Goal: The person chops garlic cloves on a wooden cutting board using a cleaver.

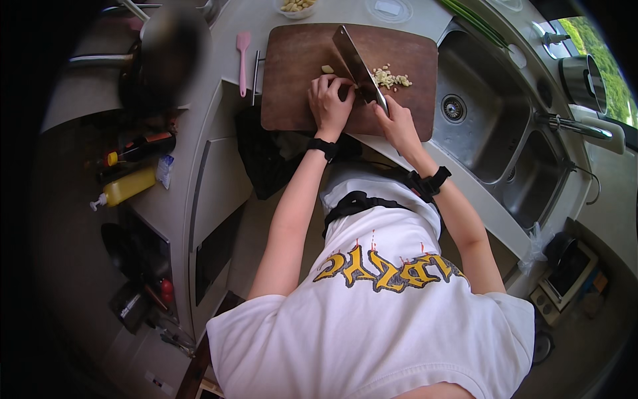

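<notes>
My right hand (398, 119) grips the handle of a cleaver (360, 65). The broad steel blade slants up and left across a brown wooden cutting board (294, 45). Just left of the blade, my left hand (332, 97) rests on the board with curled fingers. Thumb and index fingertip meet close to the blade on a small pale piece, seemingly garlic, mostly hidden. A peeled garlic clove (327, 69) lies beyond the left knuckles. To the right of the blade is a loose pile of chopped garlic (391, 78).
Right of the board is a double steel sink (491, 114) with a faucet (573, 124). Green onions (473, 25) lie behind it. A bowl of garlic cloves (297, 7) and a plastic lid (389, 9) stand beyond the board. A pink spatula (242, 62) lies left.
</notes>
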The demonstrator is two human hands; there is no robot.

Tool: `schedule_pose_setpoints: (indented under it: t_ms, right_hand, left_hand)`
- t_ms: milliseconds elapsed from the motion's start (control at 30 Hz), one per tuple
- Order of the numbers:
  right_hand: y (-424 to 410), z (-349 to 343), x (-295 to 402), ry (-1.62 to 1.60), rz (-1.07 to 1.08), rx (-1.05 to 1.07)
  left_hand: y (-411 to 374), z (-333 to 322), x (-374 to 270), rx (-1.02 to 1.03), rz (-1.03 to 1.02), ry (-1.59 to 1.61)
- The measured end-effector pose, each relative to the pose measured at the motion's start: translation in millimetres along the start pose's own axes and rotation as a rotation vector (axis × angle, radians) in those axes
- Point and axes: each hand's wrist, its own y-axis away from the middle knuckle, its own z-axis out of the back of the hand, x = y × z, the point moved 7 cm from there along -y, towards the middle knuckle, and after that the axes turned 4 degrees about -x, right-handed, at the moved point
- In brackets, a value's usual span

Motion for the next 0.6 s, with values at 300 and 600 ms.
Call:
schedule_pose_setpoints:
  t_ms: [300,600]
  right_hand:
    - [-2.9,-11.2,16.2,0.268,0.16,-0.13]
    - [3.0,7.7,17.5,0.093,0.094,-0.098]
  left_hand:
    - [1.2,-0.8,0.6,0.012,-0.008,-0.014]
    - [1.6,0.1,0.6,0.004,-0.017,0.01]
